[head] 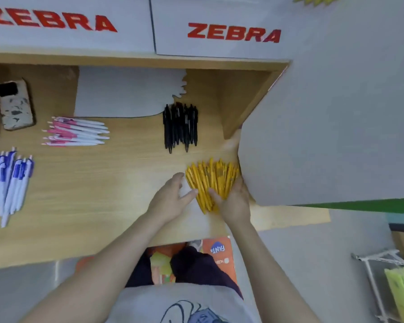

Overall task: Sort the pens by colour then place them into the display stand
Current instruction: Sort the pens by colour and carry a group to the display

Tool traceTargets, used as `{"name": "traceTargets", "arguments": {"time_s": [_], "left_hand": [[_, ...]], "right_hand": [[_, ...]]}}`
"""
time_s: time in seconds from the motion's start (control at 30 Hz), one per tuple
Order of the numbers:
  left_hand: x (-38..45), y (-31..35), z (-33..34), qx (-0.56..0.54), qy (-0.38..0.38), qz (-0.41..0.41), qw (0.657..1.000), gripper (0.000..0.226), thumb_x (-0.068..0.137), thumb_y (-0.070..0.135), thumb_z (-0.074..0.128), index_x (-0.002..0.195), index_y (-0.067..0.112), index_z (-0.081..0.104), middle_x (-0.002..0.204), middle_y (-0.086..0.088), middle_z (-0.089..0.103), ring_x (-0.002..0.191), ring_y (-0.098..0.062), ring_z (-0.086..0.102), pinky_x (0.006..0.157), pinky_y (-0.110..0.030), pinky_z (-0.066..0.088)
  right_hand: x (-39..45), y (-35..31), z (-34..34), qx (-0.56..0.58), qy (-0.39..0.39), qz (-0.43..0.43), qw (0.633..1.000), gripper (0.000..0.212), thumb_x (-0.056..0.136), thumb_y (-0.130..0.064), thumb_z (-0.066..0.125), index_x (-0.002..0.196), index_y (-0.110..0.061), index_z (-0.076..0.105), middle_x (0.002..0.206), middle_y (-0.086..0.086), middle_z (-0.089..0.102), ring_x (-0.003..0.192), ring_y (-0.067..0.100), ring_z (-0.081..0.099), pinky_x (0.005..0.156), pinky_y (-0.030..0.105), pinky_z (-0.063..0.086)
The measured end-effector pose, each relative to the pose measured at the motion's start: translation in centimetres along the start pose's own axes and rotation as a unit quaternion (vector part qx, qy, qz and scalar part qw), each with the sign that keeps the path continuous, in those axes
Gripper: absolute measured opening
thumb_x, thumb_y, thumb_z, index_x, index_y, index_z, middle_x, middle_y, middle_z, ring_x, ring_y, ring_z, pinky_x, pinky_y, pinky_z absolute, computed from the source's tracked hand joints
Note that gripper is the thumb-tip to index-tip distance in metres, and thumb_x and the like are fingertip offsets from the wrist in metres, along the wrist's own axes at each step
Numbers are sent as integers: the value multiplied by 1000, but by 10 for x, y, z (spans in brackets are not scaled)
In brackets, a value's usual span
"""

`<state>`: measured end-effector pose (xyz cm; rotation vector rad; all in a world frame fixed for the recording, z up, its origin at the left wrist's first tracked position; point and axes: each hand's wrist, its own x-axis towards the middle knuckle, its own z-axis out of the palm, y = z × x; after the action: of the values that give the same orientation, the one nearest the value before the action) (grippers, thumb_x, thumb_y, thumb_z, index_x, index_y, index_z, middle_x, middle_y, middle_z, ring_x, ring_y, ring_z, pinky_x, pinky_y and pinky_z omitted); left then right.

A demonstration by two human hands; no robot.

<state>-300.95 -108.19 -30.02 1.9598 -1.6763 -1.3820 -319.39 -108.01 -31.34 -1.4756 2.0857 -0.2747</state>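
Note:
Four sorted piles of pens lie on the wooden shelf [91,187]. The yellow pens [211,178] fan out at the right. My right hand [233,201] presses on the fan's right side with fingers curled over it. Spread flat on the wood, my left hand [173,197] touches the pile's lower left edge with its fingertips. Black pens [180,125] lie behind the yellow ones. Pink-and-white pens [76,131] lie at the left, and blue-and-white pens [8,180] at the far left edge.
A phone [15,104] lies at the back left, next to a flat grey card [126,94]. White panels with red ZEBRA lettering [233,33] rise behind the shelf. A large grey panel [324,124] closes off the right side. A wire rack [387,283] stands low right.

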Motion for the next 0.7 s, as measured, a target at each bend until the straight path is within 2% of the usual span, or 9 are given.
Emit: {"name": "traceTargets", "arguments": {"time_s": [0.13, 0.2, 0.27, 0.33, 0.47, 0.5, 0.6, 0.63, 0.7], "left_hand": [[22, 7, 21, -114, 44, -1, 993, 42, 92, 40, 67, 129, 29, 52, 122, 8, 57, 118, -12, 53, 88, -26, 40], [31, -2, 25, -107, 45, -4, 993, 49, 90, 41, 68, 133, 24, 53, 120, 2, 58, 113, -14, 54, 84, -24, 41], [33, -10, 28, -104, 50, -12, 993, 56, 91, 39, 69, 141, 23, 51, 119, -2, 55, 107, -15, 54, 78, -15, 39], [33, -15, 29, -108, 58, -12, 992, 54, 92, 35, 68, 142, 25, 50, 116, -2, 53, 102, -17, 56, 77, -11, 40], [31, -31, 25, -134, 70, -22, 988, 55, 94, 30, 66, 145, 29, 47, 110, -1, 49, 98, -17, 56, 88, -37, 54], [29, -36, 21, -139, 76, -25, 987, 55, 94, 30, 66, 145, 30, 46, 111, -1, 48, 96, -15, 56, 87, -37, 55], [21, -60, 2, -145, 82, -32, 986, 54, 94, 29, 66, 144, 30, 47, 111, -2, 48, 90, -9, 55, 78, -25, 56], [16, -69, -6, -148, 84, -33, 985, 53, 93, 30, 67, 143, 30, 48, 110, -2, 49, 90, -11, 56, 76, -25, 57], [7, -89, -25, -170, 81, -39, 981, 57, 87, 42, 69, 141, 34, 52, 108, -3, 49, 94, -22, 61, 76, -40, 61]], "right_hand": [[12, 6, 11, -29, 3, -11, 1000, 98, 84, -60, 64, 146, 7, 28, 141, 24, 39, 135, 37, 35, 113, 41, 31], [14, 10, 12, -28, -4, -26, 999, 94, 84, -60, 63, 146, 4, 32, 134, 21, 42, 127, 35, 39, 106, 38, 34], [15, 13, 12, -17, -11, -52, 998, 91, 85, -61, 60, 146, 0, 33, 129, 18, 44, 121, 31, 42, 99, 37, 38], [13, 9, 15, -11, -31, -78, 996, 89, 86, -63, 55, 148, -4, 32, 128, 15, 44, 120, 29, 42, 97, 37, 40], [4, -11, 29, -13, -62, -99, 993, 97, 83, -72, 41, 150, -3, 28, 132, 15, 42, 121, 29, 39, 100, 38, 39], [1, -18, 33, -10, -63, -102, 993, 99, 82, -73, 41, 150, -2, 28, 131, 15, 42, 119, 29, 40, 100, 39, 39], [-9, -39, 48, 2, -82, -110, 991, 93, 84, -69, 46, 148, -4, 31, 128, 13, 43, 118, 27, 41, 98, 37, 40], [-12, -47, 54, 5, -91, -112, 990, 90, 86, -67, 49, 148, -4, 32, 127, 13, 43, 117, 27, 41, 97, 36, 40], [-21, -70, 67, 15, -108, -116, 987, 84, 87, -63, 54, 146, -8, 35, 124, 10, 42, 115, 25, 42, 92, 35, 42]]}}
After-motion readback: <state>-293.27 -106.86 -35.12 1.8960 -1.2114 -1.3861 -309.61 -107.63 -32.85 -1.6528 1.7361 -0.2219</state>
